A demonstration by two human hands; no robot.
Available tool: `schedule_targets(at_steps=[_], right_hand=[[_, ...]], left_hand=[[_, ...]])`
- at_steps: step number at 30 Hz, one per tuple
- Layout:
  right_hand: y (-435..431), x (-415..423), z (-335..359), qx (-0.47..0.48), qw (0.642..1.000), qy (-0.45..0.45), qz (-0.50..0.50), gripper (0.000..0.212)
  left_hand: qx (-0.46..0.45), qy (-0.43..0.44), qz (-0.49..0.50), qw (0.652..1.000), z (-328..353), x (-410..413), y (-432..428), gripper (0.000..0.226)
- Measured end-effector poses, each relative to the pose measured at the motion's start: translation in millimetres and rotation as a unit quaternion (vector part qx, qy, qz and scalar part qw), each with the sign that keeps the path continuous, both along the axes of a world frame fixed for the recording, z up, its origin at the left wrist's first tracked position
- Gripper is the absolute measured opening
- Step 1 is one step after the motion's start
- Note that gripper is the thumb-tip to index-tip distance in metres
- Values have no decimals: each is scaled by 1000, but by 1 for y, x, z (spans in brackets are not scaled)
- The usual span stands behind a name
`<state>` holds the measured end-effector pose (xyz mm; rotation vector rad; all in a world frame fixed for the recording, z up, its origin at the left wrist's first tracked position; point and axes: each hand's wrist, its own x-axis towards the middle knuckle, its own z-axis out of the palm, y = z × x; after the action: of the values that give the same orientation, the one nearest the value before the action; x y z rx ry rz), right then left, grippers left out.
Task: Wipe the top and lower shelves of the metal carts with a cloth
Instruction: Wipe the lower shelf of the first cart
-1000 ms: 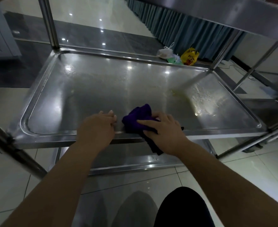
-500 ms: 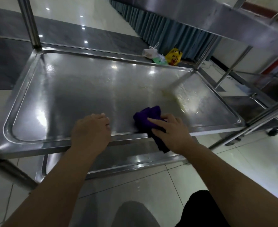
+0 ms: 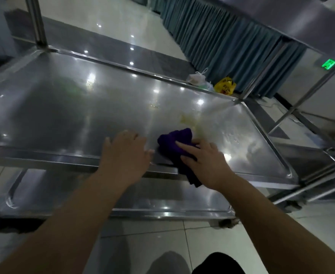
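A metal cart's middle shelf [image 3: 68, 107] fills the view, a shiny steel tray with a raised rim. Yellowish smears [image 3: 190, 120] and dried spots mark its right part. A purple cloth [image 3: 175, 140] lies bunched at the near edge, one end hanging over the rim. My right hand [image 3: 206, 163] presses on the cloth and grips it. My left hand [image 3: 126, 153] rests flat on the near rim, just left of the cloth, fingers spread. The lower shelf [image 3: 162, 198] shows beneath.
An upper shelf [image 3: 301, 22] overhangs at top right. Cart posts stand at the far left [image 3: 36, 22] and far right [image 3: 261, 76]. Plastic bags [image 3: 225, 86] lie on the floor by a teal curtain [image 3: 222, 42]. Another cart [image 3: 320, 155] stands to the right.
My view has swung left and tilted. The right hand with the cloth has slid slightly rightward toward the yellow smears. The left hand's fingers have spread flatter on the rim.
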<state>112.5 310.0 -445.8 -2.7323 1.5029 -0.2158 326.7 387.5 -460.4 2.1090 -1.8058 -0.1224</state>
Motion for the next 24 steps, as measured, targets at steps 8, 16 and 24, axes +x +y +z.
schedule_targets(at_steps=[8,16,24], right_hand=[[-83,-18,7,60,950,32,-305,44],[-93,14,2,50,994,-5,97,43],[-127,30,4,38,994,0,-106,43]], left_hand=[[-65,2,82,995,-15,-22,-2,30],[-45,1,114,992,-18,-19,-2,45],[-65,-7,144,987,-18,-28,-2,48]])
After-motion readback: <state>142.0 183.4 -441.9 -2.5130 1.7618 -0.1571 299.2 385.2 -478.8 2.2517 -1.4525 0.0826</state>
